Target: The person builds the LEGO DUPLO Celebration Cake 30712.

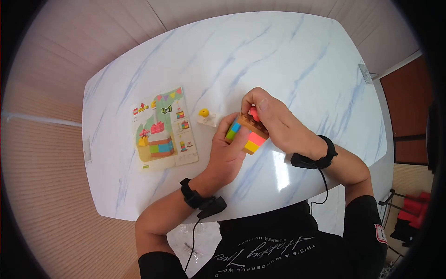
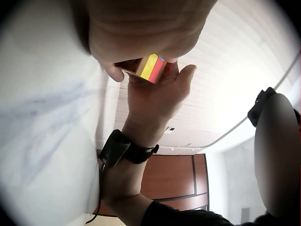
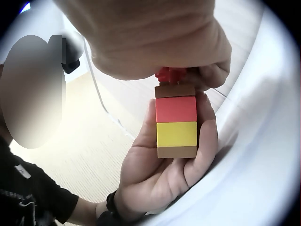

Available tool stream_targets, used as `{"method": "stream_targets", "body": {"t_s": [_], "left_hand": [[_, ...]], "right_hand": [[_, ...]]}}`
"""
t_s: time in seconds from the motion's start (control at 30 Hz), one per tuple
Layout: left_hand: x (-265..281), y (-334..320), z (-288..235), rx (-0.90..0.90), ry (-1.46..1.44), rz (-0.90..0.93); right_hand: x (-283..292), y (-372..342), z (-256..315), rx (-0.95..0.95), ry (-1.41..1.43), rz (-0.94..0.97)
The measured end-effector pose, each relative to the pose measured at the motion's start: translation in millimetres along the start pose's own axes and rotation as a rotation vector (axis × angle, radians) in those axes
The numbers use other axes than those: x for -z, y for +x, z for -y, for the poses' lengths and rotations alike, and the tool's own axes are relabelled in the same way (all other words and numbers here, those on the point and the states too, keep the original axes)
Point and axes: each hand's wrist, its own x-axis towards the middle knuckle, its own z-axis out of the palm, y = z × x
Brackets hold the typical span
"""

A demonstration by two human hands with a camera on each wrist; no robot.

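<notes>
My left hand [image 1: 225, 160] grips a block of stacked toy bricks [image 1: 254, 138] from the side, thumb across the near face. Brown pieces cap the stack at top and bottom; red and yellow bricks [image 3: 176, 134] show on its end in the right wrist view. Blue and green ones show at the left in the head view. Above the studded brown top, my right hand [image 1: 281, 123] pinches a small red piece [image 1: 253, 113] between curled fingers and thumb. That red piece is partly hidden by the fingers and sits right at the brown top in the right wrist view.
Left of the stack stand a small yellow figure piece [image 1: 203, 112] and a whitish piece [image 1: 208, 121] close together. Farther left lies a printed brick-set booklet [image 1: 162, 128] on the marbled table [image 1: 223, 56]. A cable hangs from each wrist strap near the table's front edge.
</notes>
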Motion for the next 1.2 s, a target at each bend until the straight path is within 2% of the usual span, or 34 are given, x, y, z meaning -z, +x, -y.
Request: {"method": "stream_targets", "body": {"t_s": [0.27,0.37,0.5,0.57,0.67,0.87,1.0,1.07,1.1,1.2], "left_hand": [[-2,1,1,-0.034,-0.04,0.022],[-1,1,1,-0.036,-0.059,0.029],[1,0,4,-0.043,-0.039,0.037],[2,-1,4,-0.022,-0.015,0.025],[1,-1,3,-0.032,-0.022,0.012],[1,0,4,-0.041,-0.041,0.013],[3,0,4,-0.033,-0.03,0.028],[2,2,3,-0.033,0.012,0.018],[2,2,3,-0.03,0.013,0.022],[4,2,4,-0.023,0.003,0.039]], "right_hand": [[-2,6,-14,0.09,0.036,0.033],[-6,2,-7,0.004,0.147,0.078],[4,4,-7,-0.023,0.041,0.162],[2,4,-5,0.079,-0.057,0.163],[0,3,-7,0.13,-0.048,0.118],[1,4,-9,0.254,-0.054,0.178],[4,5,-15,0.208,-0.081,0.184],[6,5,-9,0.077,-0.004,0.181],[8,5,-7,0.076,-0.005,0.176],[21,8,1,0.057,0.058,0.089]]}}
